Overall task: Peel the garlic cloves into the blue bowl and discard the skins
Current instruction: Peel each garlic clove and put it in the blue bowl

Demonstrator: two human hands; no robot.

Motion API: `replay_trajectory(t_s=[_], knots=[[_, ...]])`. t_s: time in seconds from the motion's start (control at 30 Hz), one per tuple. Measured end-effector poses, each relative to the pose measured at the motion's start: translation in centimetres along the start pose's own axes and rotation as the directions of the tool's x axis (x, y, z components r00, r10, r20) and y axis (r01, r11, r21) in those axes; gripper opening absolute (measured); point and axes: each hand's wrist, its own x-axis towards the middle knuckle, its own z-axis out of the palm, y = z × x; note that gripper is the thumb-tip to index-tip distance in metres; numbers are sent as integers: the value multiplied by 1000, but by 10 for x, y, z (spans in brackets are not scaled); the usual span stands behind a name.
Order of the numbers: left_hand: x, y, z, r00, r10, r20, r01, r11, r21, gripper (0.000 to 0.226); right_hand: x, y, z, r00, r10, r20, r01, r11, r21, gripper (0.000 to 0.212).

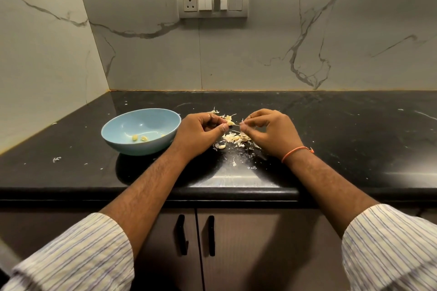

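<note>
Currently, the left hand [201,130] pinches a garlic clove [229,122] between thumb and curled fingers, held just above the black countertop [343,130]. The right hand [269,131], at 3 o'clock from the clove, pinches a thin strip of skin [237,125] that runs from the clove to its thumb and forefinger. A pile of loose skins [235,138] lies on the countertop directly below both hands, at 6 o'clock from the clove, with smaller flakes scattered nearer the front edge. The blue bowl [142,131] stands at 9 o'clock from the left hand, just beside its wrist, and contains a few peeled cloves [139,138] at its bottom. An orange band [296,151] circles the right wrist. A switch panel [212,2] is mounted on the marble wall at 12 o'clock.
</note>
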Motion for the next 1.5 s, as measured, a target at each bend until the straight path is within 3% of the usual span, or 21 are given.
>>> replay_trajectory(t_s=[0.1,0.5,0.8,0.97,1.17,1.33,1.5], knots=[[0,0,1,1000,26,2,-26,999,36,16,-1,1,-1,995,-52,81,53,998,-16,33],[0,-3,2,992,122,44,-126,987,101,14,-1,0,3,996,-86,0,86,995,47,15],[0,-3,2,997,73,17,-74,994,75,7,2,3,2,1000,-16,-14,17,996,91,8],[-1,-4,5,995,92,-35,-86,986,142,18,0,2,-1,999,-25,-44,29,996,89,13],[-3,6,5,958,256,-126,-221,946,239,17,0,-5,-3,998,-42,-39,45,995,87,16],[2,24,-9,950,303,-78,-259,901,347,11,11,-22,-12,998,-53,-45,58,993,101,13],[3,39,-50,967,256,-5,-222,849,479,8,25,-57,0,997,-47,-58,56,987,153,11]])
